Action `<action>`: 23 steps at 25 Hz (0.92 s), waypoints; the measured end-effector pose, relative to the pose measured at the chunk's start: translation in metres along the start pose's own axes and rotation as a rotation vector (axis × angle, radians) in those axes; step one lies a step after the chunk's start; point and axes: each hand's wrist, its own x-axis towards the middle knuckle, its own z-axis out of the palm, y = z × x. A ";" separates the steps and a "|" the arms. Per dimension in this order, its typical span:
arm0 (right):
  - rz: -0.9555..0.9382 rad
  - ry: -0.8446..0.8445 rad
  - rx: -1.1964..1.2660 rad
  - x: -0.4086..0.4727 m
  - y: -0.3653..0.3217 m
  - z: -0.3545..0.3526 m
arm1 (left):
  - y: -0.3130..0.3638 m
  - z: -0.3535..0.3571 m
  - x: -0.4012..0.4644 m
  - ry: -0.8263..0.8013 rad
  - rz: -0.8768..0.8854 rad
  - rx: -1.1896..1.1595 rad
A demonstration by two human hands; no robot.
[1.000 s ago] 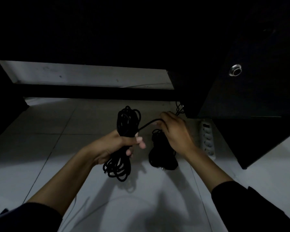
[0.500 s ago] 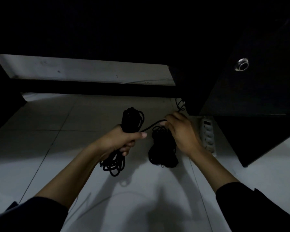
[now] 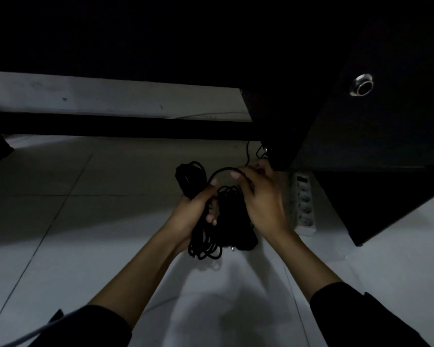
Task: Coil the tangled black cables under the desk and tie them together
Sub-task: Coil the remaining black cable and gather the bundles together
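under a dark desk, the left hand (image 3: 194, 209) grips a coiled bundle of black cable (image 3: 189, 175) above the pale tiled floor (image 3: 85, 221). the right hand (image 3: 263, 196) pinches a loose black cable strand (image 3: 222, 170) arching from that bundle. a second black coil (image 3: 232, 216) sits between the hands, near a white power strip (image 3: 303, 204).

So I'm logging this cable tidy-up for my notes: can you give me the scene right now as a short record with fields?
place: tiled floor under a dark desk
left hand: grips a coiled cable bundle
right hand: pinches a loose cable strand arching between the hands
second bundle: between the hands, whether on the floor unclear
power strip: white, on the floor right of the hands
tie: none visible yet
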 end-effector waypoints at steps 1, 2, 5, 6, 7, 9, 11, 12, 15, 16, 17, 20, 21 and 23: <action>0.015 -0.024 0.014 0.000 0.000 0.000 | -0.001 0.000 0.002 -0.005 0.021 0.002; 0.038 -0.051 0.027 0.001 0.000 0.001 | -0.001 -0.001 0.004 -0.020 0.039 0.030; 0.090 -0.089 0.071 0.011 -0.004 0.003 | -0.005 0.001 0.009 -0.075 0.120 0.169; 0.110 -0.108 0.124 0.015 -0.005 0.005 | -0.006 0.003 0.011 -0.086 0.144 0.195; 0.131 -0.129 0.182 0.016 -0.008 0.007 | -0.007 0.005 0.012 -0.086 0.152 0.196; 0.131 -0.119 0.239 0.014 -0.010 0.010 | -0.009 0.006 0.015 -0.075 0.092 0.080; 0.063 -0.073 0.221 0.007 -0.006 0.008 | -0.011 0.004 0.017 -0.092 -0.026 -0.165; 0.033 -0.072 0.212 0.002 -0.003 0.007 | -0.012 0.002 0.017 -0.104 -0.077 -0.268; 0.033 -0.093 0.245 -0.011 0.005 0.004 | -0.012 -0.002 0.017 -0.133 -0.160 -0.343; 0.045 -0.083 0.257 -0.014 0.005 0.003 | -0.011 -0.003 0.016 -0.160 -0.176 -0.342; 0.058 -0.069 0.257 -0.015 0.006 0.002 | -0.010 -0.003 0.015 -0.200 -0.192 -0.342; 0.117 -0.039 0.264 -0.014 0.010 -0.005 | -0.007 -0.004 0.011 -0.317 -0.205 -0.286; 0.142 -0.046 0.284 -0.013 0.011 -0.008 | -0.006 -0.005 0.009 -0.329 -0.193 -0.260; 0.177 -0.073 0.318 -0.012 0.013 -0.013 | -0.005 -0.005 0.007 -0.341 -0.159 -0.225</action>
